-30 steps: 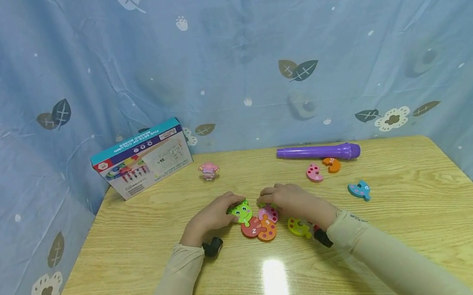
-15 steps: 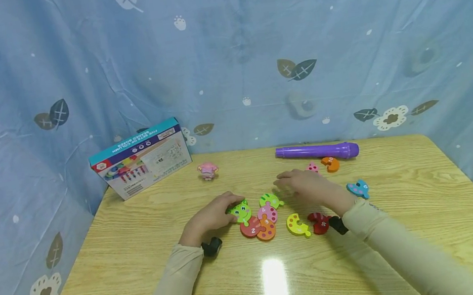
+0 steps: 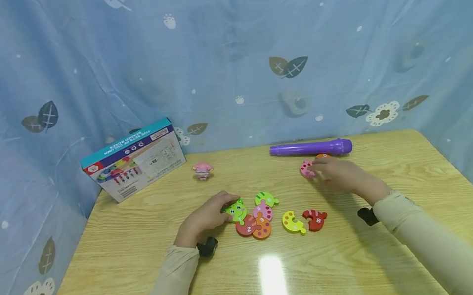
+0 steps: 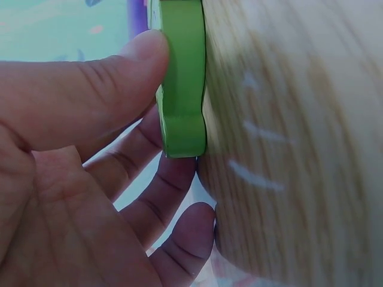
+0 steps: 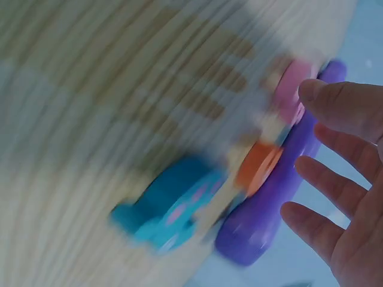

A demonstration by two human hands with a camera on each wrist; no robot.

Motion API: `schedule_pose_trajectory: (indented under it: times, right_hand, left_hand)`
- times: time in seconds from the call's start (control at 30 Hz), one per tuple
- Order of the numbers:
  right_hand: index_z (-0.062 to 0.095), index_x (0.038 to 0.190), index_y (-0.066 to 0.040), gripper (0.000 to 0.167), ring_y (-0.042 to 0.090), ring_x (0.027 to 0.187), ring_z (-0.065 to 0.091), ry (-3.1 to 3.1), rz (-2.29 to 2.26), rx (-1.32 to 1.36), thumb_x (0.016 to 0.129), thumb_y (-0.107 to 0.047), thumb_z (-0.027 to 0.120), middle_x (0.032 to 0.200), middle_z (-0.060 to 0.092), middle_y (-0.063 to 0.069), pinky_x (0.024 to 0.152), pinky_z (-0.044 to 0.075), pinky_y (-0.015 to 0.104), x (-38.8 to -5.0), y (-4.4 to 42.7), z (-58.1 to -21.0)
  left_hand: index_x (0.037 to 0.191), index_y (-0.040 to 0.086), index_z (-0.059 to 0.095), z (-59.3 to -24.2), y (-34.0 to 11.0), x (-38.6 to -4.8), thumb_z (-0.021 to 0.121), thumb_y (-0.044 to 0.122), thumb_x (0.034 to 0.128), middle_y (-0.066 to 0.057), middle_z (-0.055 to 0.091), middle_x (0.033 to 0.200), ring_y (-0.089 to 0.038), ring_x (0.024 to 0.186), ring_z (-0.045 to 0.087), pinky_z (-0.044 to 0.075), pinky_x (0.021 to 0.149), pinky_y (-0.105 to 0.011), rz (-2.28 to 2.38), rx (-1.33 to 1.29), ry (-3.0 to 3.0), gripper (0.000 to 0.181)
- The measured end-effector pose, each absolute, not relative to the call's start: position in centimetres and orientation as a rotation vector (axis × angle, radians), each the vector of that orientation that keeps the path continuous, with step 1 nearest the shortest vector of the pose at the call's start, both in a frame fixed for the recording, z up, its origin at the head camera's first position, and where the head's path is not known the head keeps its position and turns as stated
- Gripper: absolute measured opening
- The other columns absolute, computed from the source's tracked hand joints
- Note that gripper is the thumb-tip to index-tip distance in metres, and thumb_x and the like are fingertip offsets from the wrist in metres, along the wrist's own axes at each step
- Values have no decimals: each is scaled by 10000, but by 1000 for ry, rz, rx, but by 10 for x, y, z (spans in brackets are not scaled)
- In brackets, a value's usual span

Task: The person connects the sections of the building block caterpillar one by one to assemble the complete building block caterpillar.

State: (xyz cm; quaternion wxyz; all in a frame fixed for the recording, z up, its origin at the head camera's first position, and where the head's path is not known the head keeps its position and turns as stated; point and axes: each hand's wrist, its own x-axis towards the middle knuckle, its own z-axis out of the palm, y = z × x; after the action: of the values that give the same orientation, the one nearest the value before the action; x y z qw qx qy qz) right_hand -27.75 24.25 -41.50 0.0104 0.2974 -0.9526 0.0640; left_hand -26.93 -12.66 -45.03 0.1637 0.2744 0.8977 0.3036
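Note:
My left hand (image 3: 206, 217) holds the green smiling caterpillar-head puzzle piece (image 3: 237, 211); its thumb lies against the piece's face (image 4: 182, 66) in the left wrist view. Joined to the head are a red piece (image 3: 244, 226) marked 2, an orange piece (image 3: 262, 229) marked 3, a pink piece (image 3: 264, 212) marked 4 and a green striped piece (image 3: 263, 198). My right hand (image 3: 345, 176) reaches over a pink spotted piece (image 3: 305, 169), fingers spread and holding nothing. An orange piece (image 5: 258, 167) lies by it. A blue piece (image 5: 173, 200) shows only in the right wrist view.
A yellow piece (image 3: 290, 223) and a dark red piece (image 3: 315, 220) lie loose right of the chain. Behind are a purple toy microphone (image 3: 308, 149), a small pink figurine (image 3: 202, 170) and an upright cardboard box (image 3: 135, 162). A blue curtain (image 3: 216, 60) hangs behind the table.
My right hand has left the green striped piece and moved right and away to the pink spotted piece. The left hand stays on the caterpillar head. The view has shifted slightly.

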Motion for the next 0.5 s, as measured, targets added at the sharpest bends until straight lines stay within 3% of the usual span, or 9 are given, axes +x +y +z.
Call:
schedule_pose_trajectory:
  times: [0.5]
  right_hand:
    - [528, 1263, 27, 589, 469, 1114, 459, -3193, 324, 581, 780, -243, 730, 1254, 485, 279, 883, 404, 564, -240, 307, -423]
  left_hand:
    - [1328, 87, 495, -451, -126, -269, 652, 31, 828, -83, 503, 1250, -243, 1197, 448, 344, 1022, -400, 872, 776, 2552, 528]
